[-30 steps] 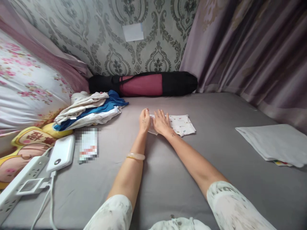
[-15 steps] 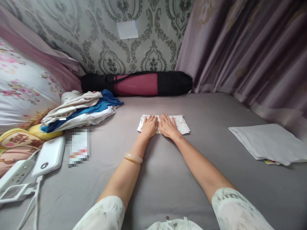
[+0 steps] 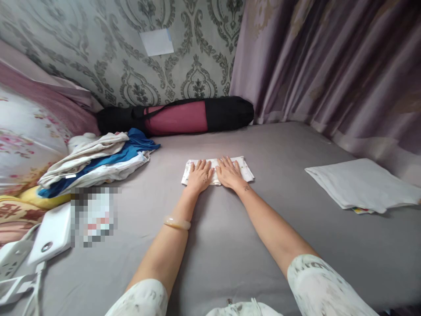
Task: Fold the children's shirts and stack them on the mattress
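A folded white cloth with small dark and coloured marks lies flat as a narrow rectangle on the grey bed sheet. My left hand rests palm down on its left half, fingers stretched out and pointing away from me. Beside it, my right hand lies flat on the middle and right part of the cloth, fingers spread. The two hands are close together at the thumbs. Neither hand grips anything, and both cover part of the cloth.
To the left lies a pile of clothes. Nearer are a white power bank, a power strip and cables. A black and maroon long bag lies along the wall. At right is a folded white cloth.
The view has turned slightly, so most of the surroundings shift left in the picture. Both hands stay flat on the folded cloth, which looks the same.
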Motion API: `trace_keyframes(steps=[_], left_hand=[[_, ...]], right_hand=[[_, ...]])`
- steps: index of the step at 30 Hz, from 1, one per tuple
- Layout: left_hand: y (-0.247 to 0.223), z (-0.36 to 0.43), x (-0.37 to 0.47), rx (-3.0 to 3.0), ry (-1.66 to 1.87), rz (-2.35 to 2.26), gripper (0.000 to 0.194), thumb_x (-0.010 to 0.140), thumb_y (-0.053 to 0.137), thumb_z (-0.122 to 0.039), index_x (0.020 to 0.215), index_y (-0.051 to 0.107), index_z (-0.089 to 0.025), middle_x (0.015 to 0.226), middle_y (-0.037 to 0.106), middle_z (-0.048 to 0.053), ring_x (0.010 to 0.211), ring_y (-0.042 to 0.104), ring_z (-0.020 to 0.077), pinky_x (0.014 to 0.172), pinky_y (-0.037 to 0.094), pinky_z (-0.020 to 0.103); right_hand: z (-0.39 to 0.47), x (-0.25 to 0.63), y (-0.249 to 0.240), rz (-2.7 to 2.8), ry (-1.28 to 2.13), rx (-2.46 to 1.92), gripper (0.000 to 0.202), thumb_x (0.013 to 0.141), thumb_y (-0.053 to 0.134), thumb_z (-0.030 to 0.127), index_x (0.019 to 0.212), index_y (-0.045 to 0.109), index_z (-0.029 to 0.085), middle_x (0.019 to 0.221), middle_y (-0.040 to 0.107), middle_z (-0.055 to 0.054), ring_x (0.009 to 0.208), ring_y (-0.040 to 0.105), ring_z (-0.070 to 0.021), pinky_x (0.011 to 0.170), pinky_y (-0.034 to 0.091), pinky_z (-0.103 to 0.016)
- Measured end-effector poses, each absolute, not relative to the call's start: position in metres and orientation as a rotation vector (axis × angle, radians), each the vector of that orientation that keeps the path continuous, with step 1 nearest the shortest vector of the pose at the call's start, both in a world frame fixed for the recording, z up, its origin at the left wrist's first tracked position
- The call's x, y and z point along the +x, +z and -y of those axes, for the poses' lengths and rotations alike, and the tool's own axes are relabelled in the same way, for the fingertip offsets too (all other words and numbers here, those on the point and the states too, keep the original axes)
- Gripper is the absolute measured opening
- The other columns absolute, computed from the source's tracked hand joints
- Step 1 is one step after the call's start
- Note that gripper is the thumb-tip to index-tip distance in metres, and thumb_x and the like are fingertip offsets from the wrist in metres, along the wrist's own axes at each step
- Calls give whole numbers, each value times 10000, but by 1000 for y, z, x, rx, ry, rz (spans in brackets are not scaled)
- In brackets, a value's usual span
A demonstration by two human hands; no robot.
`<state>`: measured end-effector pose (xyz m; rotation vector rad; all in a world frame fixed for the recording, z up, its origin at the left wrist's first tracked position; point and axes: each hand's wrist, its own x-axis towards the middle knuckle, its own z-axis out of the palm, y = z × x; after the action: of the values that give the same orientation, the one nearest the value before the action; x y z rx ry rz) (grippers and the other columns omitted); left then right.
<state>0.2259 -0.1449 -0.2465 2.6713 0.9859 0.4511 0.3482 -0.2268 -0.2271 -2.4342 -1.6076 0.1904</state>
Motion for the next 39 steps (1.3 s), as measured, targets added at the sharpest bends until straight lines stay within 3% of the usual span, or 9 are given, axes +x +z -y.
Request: trace_keyframes(steps=[20, 26, 36, 39], left_hand=[[-246, 140, 220, 2742, 523, -1175, 455, 970, 333, -373, 1343, 517, -189, 1472, 452, 162, 1403, 349, 312, 1168, 161, 542], [-249, 137, 217, 2732, 480, -1262, 464, 977, 310, -392, 1353, 506, -204, 1460, 470, 147, 1399, 350, 307, 1152, 206, 545], [-240, 136, 212, 2625, 592, -1338, 520, 962, 319, -386, 1366, 510, -118, 1493, 412, 198, 1433, 294, 327, 1178, 132, 543], [-242, 132, 209, 2605, 512, -1375, 542, 961, 316, -398, 1392, 485, -118, 1506, 395, 191, 1433, 295, 327, 1172, 163, 545]], right_hand=[[236, 364, -227, 1436, 76, -2550, 568, 994, 204, 339, 1493, 341, 105, 1583, 263, -127, 1468, 156, -246, 1174, 45, -495], [236, 367, -231, 1356, 104, -2586, 586, 991, 197, 361, 1476, 363, 77, 1576, 274, -140, 1463, 171, -257, 1170, 84, -495], [243, 382, -225, 1293, 54, -2659, 587, 997, 181, 350, 1495, 327, 77, 1590, 231, -143, 1470, 141, -266, 1167, 73, -517], [245, 387, -229, 1271, 103, -2684, 594, 997, 177, 358, 1495, 324, 69, 1592, 223, -139, 1462, 167, -274, 1162, 113, -518]])
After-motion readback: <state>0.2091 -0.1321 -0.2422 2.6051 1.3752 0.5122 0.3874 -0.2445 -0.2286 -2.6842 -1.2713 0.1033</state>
